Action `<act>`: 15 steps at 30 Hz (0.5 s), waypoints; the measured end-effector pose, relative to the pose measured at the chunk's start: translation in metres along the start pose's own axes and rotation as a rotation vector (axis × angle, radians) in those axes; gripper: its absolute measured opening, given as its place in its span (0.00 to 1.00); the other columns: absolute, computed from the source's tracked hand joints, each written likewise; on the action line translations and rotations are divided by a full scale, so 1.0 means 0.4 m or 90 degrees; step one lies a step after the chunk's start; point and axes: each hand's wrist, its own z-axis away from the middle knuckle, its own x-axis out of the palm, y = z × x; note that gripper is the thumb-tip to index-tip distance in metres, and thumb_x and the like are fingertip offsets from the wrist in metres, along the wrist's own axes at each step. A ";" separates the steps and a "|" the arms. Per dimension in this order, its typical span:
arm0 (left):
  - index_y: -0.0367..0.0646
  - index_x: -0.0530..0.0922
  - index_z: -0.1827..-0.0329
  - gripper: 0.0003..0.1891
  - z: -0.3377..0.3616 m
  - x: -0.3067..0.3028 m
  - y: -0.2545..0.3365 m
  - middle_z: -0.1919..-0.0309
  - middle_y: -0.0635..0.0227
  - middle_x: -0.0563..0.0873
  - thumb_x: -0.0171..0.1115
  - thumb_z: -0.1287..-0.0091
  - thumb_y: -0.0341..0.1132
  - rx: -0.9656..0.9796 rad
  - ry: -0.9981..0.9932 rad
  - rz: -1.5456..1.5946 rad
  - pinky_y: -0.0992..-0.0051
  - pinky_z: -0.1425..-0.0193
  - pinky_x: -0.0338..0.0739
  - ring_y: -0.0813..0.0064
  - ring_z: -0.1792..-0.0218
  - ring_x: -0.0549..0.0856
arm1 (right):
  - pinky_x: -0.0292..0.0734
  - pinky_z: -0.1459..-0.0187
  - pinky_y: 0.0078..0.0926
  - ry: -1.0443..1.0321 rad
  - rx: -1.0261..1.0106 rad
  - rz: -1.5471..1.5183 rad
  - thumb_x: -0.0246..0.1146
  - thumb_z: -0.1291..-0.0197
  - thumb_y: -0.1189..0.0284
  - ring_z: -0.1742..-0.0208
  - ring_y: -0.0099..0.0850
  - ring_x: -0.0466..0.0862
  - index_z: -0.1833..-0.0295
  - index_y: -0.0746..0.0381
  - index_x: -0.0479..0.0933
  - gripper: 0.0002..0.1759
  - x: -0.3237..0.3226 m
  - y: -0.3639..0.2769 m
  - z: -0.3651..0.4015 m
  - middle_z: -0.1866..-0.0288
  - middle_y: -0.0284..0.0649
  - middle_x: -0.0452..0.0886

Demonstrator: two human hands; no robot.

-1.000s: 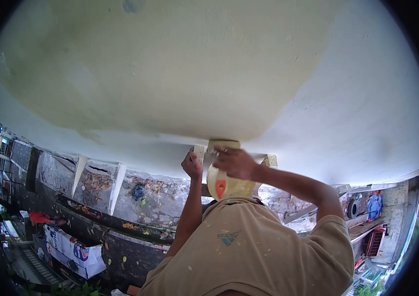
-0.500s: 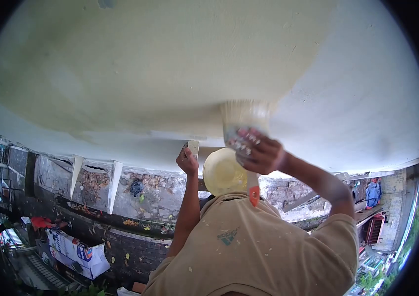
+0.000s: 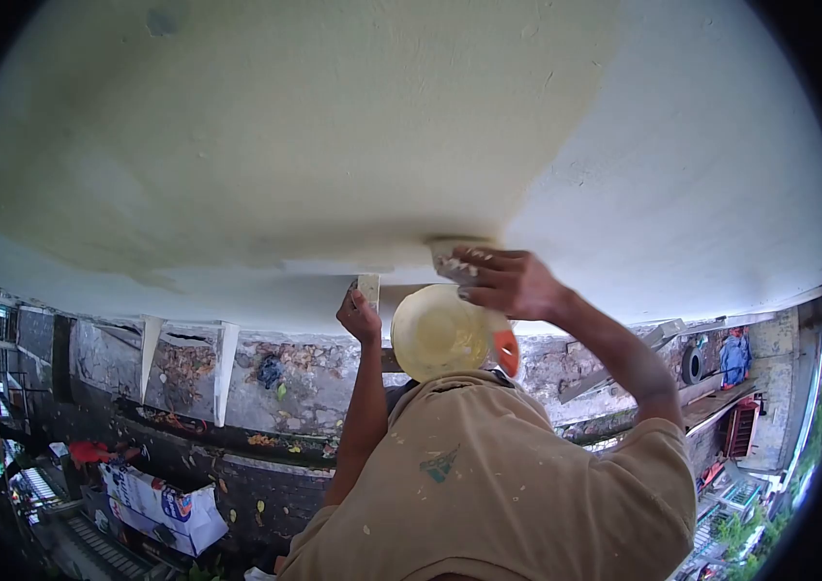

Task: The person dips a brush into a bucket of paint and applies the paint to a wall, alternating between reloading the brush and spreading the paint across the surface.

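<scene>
My right hand [image 3: 513,286] is closed around a wide paintbrush [image 3: 452,259], whose paint-spattered head presses against the wall [image 3: 334,145]. The orange end of its handle shows below the hand. Only a short band of bristles is visible. A round pale-yellow bucket [image 3: 411,360] with wet paint inside sits just below the brush, in front of my chest. To its left, my left hand [image 3: 361,317] grips a narrow pale wooden piece [image 3: 369,286] close to the wall. Part of that piece is hidden behind my fingers.
White brackets [image 3: 225,373] stick out at left. Below lie a rough ledge and a dark strip with leaves. A printed carton [image 3: 164,504] stands lower left. At right are a plank [image 3: 721,402], a tyre [image 3: 691,365] and a blue cloth bundle [image 3: 735,356].
The bristles, spread long up the wall before, now look short, with the brush head tilted. My right hand has shifted slightly upward. My left hand keeps its grip; the whole view has shifted a little.
</scene>
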 end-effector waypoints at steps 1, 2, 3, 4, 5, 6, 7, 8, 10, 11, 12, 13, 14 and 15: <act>0.34 0.76 0.76 0.25 -0.003 -0.001 0.011 0.84 0.53 0.76 0.45 0.34 0.48 0.002 0.000 -0.004 0.64 0.75 0.68 0.57 0.81 0.76 | 0.79 0.47 0.30 0.050 -0.007 0.038 0.63 0.58 0.71 0.43 0.35 0.77 0.67 0.55 0.77 0.08 -0.073 -0.003 -0.020 0.49 0.33 0.80; 0.33 0.75 0.76 0.25 0.004 -0.004 0.015 0.85 0.53 0.76 0.45 0.33 0.48 0.001 -0.003 -0.010 0.64 0.75 0.68 0.57 0.82 0.75 | 0.79 0.46 0.32 0.097 -0.011 0.072 0.63 0.59 0.71 0.43 0.36 0.78 0.69 0.55 0.77 0.07 -0.139 -0.008 -0.032 0.50 0.34 0.81; 0.33 0.75 0.77 0.25 0.007 -0.004 0.010 0.85 0.53 0.76 0.45 0.33 0.48 0.001 0.004 -0.022 0.64 0.76 0.67 0.58 0.82 0.75 | 0.78 0.46 0.34 0.150 -0.033 0.113 0.64 0.59 0.70 0.45 0.38 0.79 0.70 0.56 0.76 0.08 -0.184 -0.009 -0.037 0.53 0.35 0.82; 0.33 0.74 0.77 0.25 0.008 -0.001 0.003 0.85 0.54 0.75 0.44 0.33 0.48 0.001 0.010 -0.033 0.64 0.76 0.67 0.58 0.82 0.74 | 0.78 0.45 0.37 0.203 -0.053 0.155 0.65 0.60 0.69 0.46 0.39 0.80 0.71 0.56 0.76 0.08 -0.223 -0.013 -0.038 0.55 0.37 0.82; 0.33 0.73 0.78 0.25 0.009 -0.001 -0.003 0.85 0.54 0.75 0.44 0.33 0.48 0.002 0.016 -0.042 0.64 0.76 0.66 0.59 0.83 0.74 | 0.78 0.46 0.38 0.231 -0.042 0.183 0.66 0.61 0.69 0.48 0.41 0.80 0.72 0.56 0.76 0.08 -0.261 -0.025 -0.040 0.56 0.37 0.83; 0.33 0.73 0.78 0.25 0.013 -0.004 -0.004 0.85 0.54 0.75 0.44 0.33 0.48 -0.022 -0.005 -0.040 0.64 0.76 0.66 0.59 0.83 0.73 | 0.78 0.46 0.39 0.259 -0.031 0.212 0.66 0.61 0.69 0.49 0.42 0.81 0.72 0.55 0.76 0.08 -0.296 -0.043 -0.042 0.57 0.38 0.83; 0.33 0.72 0.78 0.26 0.015 -0.008 -0.006 0.85 0.54 0.75 0.44 0.33 0.48 -0.045 -0.023 -0.039 0.63 0.77 0.65 0.59 0.83 0.72 | 0.78 0.46 0.39 0.257 -0.017 0.194 0.66 0.60 0.69 0.49 0.42 0.81 0.73 0.55 0.76 0.07 -0.298 -0.057 -0.036 0.57 0.37 0.83; 0.33 0.72 0.79 0.26 0.012 -0.010 -0.004 0.86 0.54 0.74 0.44 0.33 0.49 -0.067 -0.037 -0.036 0.63 0.77 0.65 0.59 0.83 0.72 | 0.78 0.47 0.38 0.254 -0.002 0.176 0.67 0.60 0.70 0.49 0.41 0.81 0.73 0.55 0.76 0.07 -0.301 -0.073 -0.031 0.58 0.37 0.83; 0.33 0.73 0.77 0.26 0.011 -0.008 -0.012 0.85 0.53 0.75 0.44 0.33 0.49 -0.057 -0.033 -0.023 0.63 0.76 0.66 0.57 0.83 0.74 | 0.79 0.46 0.37 0.298 -0.017 0.065 0.66 0.60 0.71 0.49 0.40 0.81 0.74 0.55 0.76 0.06 -0.196 -0.081 -0.002 0.58 0.36 0.83; 0.33 0.74 0.77 0.26 0.010 -0.008 -0.006 0.85 0.53 0.76 0.44 0.33 0.49 -0.046 -0.027 -0.020 0.63 0.76 0.67 0.56 0.82 0.74 | 0.79 0.47 0.34 0.248 -0.008 0.019 0.66 0.60 0.71 0.48 0.38 0.81 0.73 0.55 0.76 0.06 -0.140 -0.091 0.005 0.57 0.37 0.83; 0.33 0.74 0.77 0.26 0.010 -0.007 -0.002 0.84 0.52 0.76 0.44 0.33 0.49 -0.036 -0.021 -0.016 0.63 0.75 0.67 0.55 0.82 0.75 | 0.79 0.47 0.32 0.196 0.001 -0.026 0.66 0.60 0.71 0.47 0.36 0.80 0.72 0.55 0.76 0.06 -0.076 -0.098 0.017 0.56 0.37 0.82; 0.33 0.75 0.76 0.26 0.010 -0.005 -0.004 0.84 0.52 0.76 0.44 0.33 0.49 -0.027 -0.017 -0.019 0.62 0.75 0.68 0.55 0.82 0.75 | 0.79 0.47 0.30 0.135 0.024 -0.059 0.65 0.60 0.72 0.45 0.35 0.79 0.71 0.55 0.76 0.07 0.001 -0.099 0.042 0.53 0.36 0.81; 0.33 0.75 0.76 0.26 0.008 -0.003 -0.009 0.83 0.52 0.77 0.44 0.33 0.49 -0.017 -0.013 -0.022 0.62 0.74 0.68 0.54 0.81 0.76 | 0.79 0.48 0.29 0.074 0.046 -0.091 0.64 0.60 0.73 0.43 0.33 0.78 0.69 0.55 0.76 0.08 0.073 -0.096 0.063 0.49 0.36 0.80; 0.33 0.75 0.75 0.26 0.007 -0.003 -0.011 0.83 0.52 0.77 0.44 0.33 0.49 -0.007 -0.011 -0.027 0.62 0.74 0.68 0.54 0.81 0.76 | 0.79 0.47 0.28 0.047 0.057 -0.086 0.63 0.60 0.73 0.42 0.33 0.77 0.68 0.56 0.76 0.09 0.128 -0.089 0.079 0.47 0.35 0.79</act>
